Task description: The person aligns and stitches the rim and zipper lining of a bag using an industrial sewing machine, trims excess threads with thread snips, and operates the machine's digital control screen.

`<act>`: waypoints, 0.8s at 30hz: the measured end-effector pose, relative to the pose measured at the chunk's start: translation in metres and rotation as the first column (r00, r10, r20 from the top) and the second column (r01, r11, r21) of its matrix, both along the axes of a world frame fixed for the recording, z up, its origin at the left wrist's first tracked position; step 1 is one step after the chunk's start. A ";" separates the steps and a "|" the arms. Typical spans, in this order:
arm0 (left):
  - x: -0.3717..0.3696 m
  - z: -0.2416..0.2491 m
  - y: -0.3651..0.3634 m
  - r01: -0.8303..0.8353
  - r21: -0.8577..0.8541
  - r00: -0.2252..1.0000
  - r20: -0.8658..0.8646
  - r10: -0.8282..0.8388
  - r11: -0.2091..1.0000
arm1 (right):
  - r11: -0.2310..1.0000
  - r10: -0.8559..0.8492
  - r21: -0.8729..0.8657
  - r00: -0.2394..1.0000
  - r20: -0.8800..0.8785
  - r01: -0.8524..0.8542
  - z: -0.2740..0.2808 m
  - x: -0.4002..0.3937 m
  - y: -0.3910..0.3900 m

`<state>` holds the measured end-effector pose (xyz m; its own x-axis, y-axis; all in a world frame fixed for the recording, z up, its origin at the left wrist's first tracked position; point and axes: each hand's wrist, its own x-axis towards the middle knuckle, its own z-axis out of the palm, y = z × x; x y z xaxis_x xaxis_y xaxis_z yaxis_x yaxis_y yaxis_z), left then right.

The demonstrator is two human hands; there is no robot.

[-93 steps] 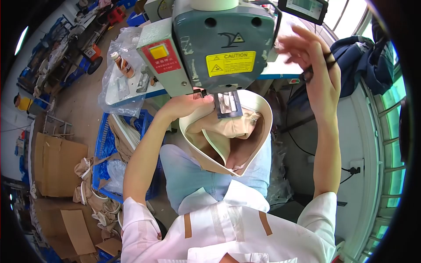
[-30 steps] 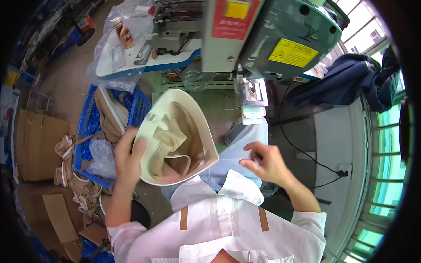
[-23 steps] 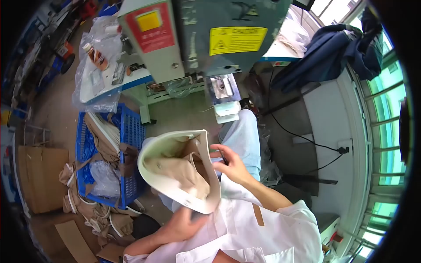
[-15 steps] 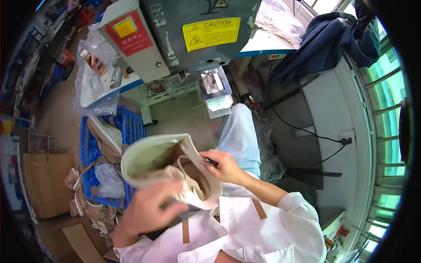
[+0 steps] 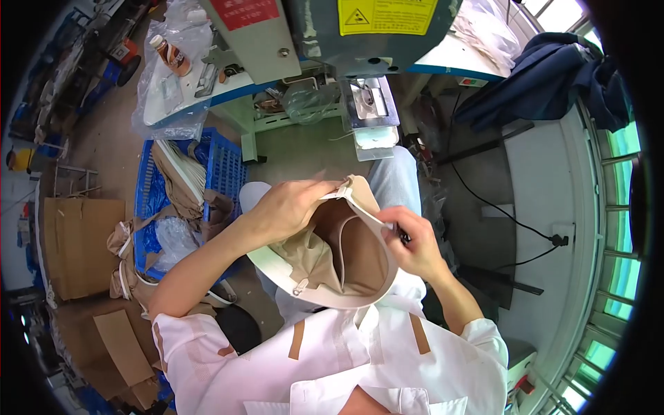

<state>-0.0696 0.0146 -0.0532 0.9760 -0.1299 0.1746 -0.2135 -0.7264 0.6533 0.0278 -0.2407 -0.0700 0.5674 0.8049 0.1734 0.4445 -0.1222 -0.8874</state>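
Observation:
A cream bag point(image 5: 273, 272) is held over my lap, its mouth facing up and its beige lining point(image 5: 366, 259) showing. My left hand point(image 5: 287, 207) reaches across it, with closed fingers on the far rim beside a white tab. My right hand point(image 5: 415, 242) grips the right side of the rim with bent fingers. A small dark tool point(image 5: 402, 236) shows in the right palm, mostly hidden by the fingers. On the near rim a small metal clasp point(image 5: 299, 286) hangs against the lining.
Ahead stands a grey machine point(image 5: 373, 52) with a yellow caution label and a metal work arm point(image 5: 372, 104) below. A blue crate point(image 5: 225, 166) of beige pieces is at the left, near a cardboard box point(image 5: 90, 242). A black cable point(image 5: 501, 207) runs along the right.
My left hand has moved from the near side of the bag to its far rim. The bag has turned so its mouth faces up more. My right hand keeps its hold on the rim.

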 end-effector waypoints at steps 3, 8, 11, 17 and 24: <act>0.002 0.012 -0.012 -0.076 -0.017 0.956 -0.286 0.068 0.997 | 0.995 -0.025 -0.097 0.992 -0.125 0.012 0.005 0.001 0.002; 0.016 0.055 0.006 0.136 0.116 0.931 -0.353 -0.088 0.984 | 0.962 0.183 -0.192 0.980 -0.084 -0.196 0.010 0.051 -0.016; 0.037 0.061 0.021 0.286 -0.123 0.922 -0.236 -0.308 0.950 | 0.913 0.287 -0.173 0.884 -0.369 -0.369 0.032 0.094 -0.016; 0.082 0.039 0.056 -0.182 -0.551 0.779 -0.586 -0.222 0.814 | 0.937 0.050 -0.264 0.836 -0.546 -0.229 0.048 0.155 0.026; 0.055 0.063 0.027 -0.262 0.155 0.965 0.035 0.259 0.953 | 0.997 0.077 -0.060 0.824 0.562 -0.052 0.068 0.154 0.035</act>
<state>-0.0146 0.0414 0.0094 0.9771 0.1017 0.1868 -0.0118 -0.8512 0.5247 0.1815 -0.2058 -0.0025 0.3272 0.8497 0.4134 0.8737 -0.1055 -0.4749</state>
